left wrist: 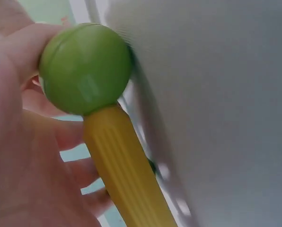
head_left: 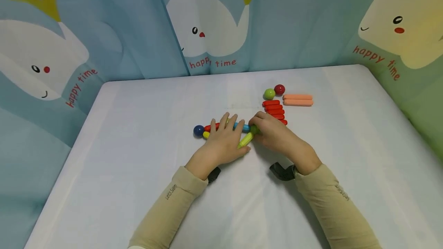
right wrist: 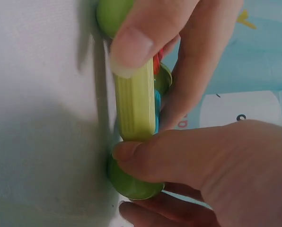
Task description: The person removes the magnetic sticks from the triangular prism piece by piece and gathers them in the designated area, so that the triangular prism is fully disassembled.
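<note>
My left hand (head_left: 223,145) lies over a joined toy of balls and sticks, its fingers spread and fairly straight. Its thumb touches the light yellow-green stick (right wrist: 134,104), near a green ball (left wrist: 86,68) with a yellow stick (left wrist: 127,165) attached. With thumb and fingers, my right hand (head_left: 275,133) pinches another green ball (right wrist: 134,182) where the yellow-green stick meets it. A blue stick (head_left: 245,128) also runs to that corner. On the left end, a dark blue ball (head_left: 199,131) joins a red stick (head_left: 207,128). Part of the toy is hidden under my left hand.
Several red sticks (head_left: 274,107) lie in a row just beyond my right hand. Behind them are a loose green ball (head_left: 269,94) and a red ball (head_left: 279,89), with two orange sticks (head_left: 298,100) beside. A whale-print curtain (head_left: 138,30) borders the white table (head_left: 138,133).
</note>
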`<state>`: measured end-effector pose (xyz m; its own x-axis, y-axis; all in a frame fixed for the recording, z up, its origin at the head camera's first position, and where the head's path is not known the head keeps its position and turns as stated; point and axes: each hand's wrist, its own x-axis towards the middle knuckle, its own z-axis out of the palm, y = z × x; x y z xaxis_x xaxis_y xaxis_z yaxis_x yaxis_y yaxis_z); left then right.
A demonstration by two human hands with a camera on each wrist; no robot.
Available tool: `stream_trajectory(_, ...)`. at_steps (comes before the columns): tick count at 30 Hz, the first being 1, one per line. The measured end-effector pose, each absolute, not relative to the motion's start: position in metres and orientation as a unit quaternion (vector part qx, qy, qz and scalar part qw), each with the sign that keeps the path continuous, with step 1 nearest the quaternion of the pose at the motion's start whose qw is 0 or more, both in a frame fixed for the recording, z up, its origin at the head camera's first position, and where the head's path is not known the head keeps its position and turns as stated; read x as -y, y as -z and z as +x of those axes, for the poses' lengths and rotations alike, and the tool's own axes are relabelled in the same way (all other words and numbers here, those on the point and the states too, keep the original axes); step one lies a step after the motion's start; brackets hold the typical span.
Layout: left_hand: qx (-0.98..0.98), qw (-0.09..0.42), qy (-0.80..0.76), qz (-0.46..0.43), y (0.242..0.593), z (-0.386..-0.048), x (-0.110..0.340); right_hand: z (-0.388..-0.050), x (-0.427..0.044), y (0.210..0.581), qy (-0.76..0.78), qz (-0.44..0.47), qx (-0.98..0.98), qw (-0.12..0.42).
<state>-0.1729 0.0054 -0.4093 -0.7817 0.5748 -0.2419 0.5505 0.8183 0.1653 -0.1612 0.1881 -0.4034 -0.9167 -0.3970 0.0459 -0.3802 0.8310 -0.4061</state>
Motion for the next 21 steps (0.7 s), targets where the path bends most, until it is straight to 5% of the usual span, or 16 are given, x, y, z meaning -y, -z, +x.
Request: stream_trajectory(21,-0.938,0.121,-0.033,0.322,0.418,-0.155,0.018,-0.161,-0.185,0.407,0.196,-0.194,-0.961,0.009)
